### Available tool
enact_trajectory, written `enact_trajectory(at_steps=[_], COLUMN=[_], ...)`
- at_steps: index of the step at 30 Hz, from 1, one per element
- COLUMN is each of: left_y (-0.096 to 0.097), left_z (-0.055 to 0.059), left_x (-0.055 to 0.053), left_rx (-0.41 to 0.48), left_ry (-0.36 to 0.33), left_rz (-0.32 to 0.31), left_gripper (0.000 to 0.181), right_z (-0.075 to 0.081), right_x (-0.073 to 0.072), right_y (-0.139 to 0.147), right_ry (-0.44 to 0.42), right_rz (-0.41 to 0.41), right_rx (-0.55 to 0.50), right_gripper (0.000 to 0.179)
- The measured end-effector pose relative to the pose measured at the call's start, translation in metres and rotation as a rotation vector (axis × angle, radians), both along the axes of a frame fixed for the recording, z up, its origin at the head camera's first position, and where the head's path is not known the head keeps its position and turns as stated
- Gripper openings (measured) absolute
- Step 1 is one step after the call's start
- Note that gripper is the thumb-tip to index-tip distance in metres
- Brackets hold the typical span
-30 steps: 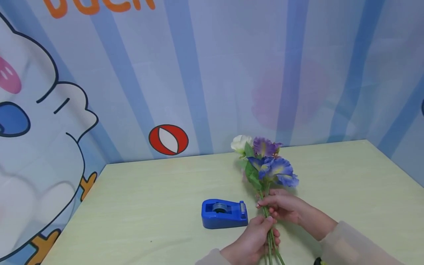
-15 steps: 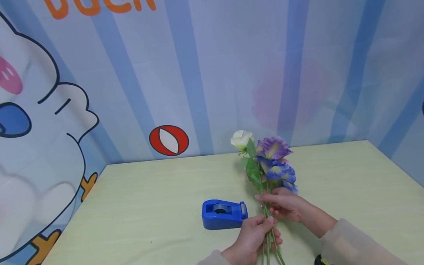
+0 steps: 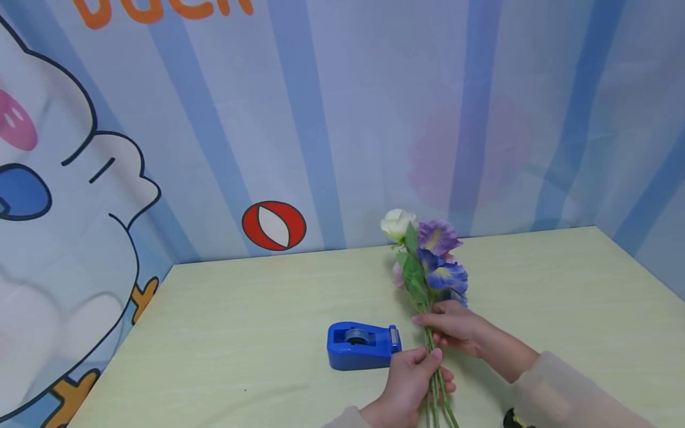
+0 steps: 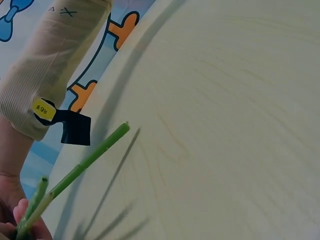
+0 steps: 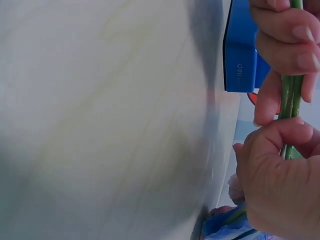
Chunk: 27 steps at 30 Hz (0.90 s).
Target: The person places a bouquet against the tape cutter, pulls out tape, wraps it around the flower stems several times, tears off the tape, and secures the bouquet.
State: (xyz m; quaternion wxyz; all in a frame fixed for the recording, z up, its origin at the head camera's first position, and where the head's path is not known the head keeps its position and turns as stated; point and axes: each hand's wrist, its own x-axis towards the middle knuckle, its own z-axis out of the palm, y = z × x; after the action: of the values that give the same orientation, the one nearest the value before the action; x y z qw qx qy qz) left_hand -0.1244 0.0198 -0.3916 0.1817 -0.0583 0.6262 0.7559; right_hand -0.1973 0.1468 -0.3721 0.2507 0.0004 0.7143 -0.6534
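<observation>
left hand curled round the stems, right hand pinching them just under the flowers, likely so they bunch tightly | stem ends held off worktop | blue tape dispenser just beside left hand, seemingly for easy reach

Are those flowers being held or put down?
Held: the left hand grips the stems, and the right hand holds them closer to the flowers.
</observation>
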Motion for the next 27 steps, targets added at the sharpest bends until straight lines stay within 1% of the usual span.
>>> enact_trajectory(at_steps=[4,8,13,17,21,23,24,25,27], left_y=[0.0011,0.0010,0.0004,0.0005,0.0027,0.0039,0.0040,0.0037,0.0021], left_z=[-0.0001,-0.0008,0.0007,0.0019,0.0016,0.0021,0.0026,0.0030,0.0034], left_x=[0.0012,0.0014,0.0018,0.0000,-0.0025,-0.0034,-0.0036,-0.0036,-0.0034], left_rx=[-0.039,-0.052,-0.017,-0.026,-0.047,-0.036,-0.021,0.011,0.108], left_ry=[-0.008,-0.025,-0.015,-0.025,-0.026,-0.038,-0.046,-0.054,-0.085], left_rz=[0.014,0.014,0.031,0.038,0.063,0.069,0.062,0.044,-0.003], left_gripper=[0.028,0.033,0.031,0.031,0.031,0.034,0.037,0.041,0.047], right_z=[-0.0015,-0.0029,-0.0001,0.0021,0.0027,0.0027,0.0027,0.0026,0.0021], right_x=[-0.0003,-0.0004,-0.0014,-0.0016,-0.0018,-0.0024,-0.0028,-0.0033,-0.0041], right_y=[0.0020,0.0025,0.0021,0.0019,0.0033,0.0036,0.0034,0.0031,0.0024], right_ry=[-0.002,-0.011,0.008,0.019,-0.001,-0.017,-0.026,-0.037,-0.059], right_rz=[0.065,0.103,0.101,0.093,0.094,0.106,0.113,0.118,0.125], right_rx=[-0.051,-0.083,-0.098,-0.105,-0.135,-0.163,-0.179,-0.196,-0.230], right_gripper=[0.014,0.015,0.016,0.011,0.023,0.020,0.018,0.016,0.015])
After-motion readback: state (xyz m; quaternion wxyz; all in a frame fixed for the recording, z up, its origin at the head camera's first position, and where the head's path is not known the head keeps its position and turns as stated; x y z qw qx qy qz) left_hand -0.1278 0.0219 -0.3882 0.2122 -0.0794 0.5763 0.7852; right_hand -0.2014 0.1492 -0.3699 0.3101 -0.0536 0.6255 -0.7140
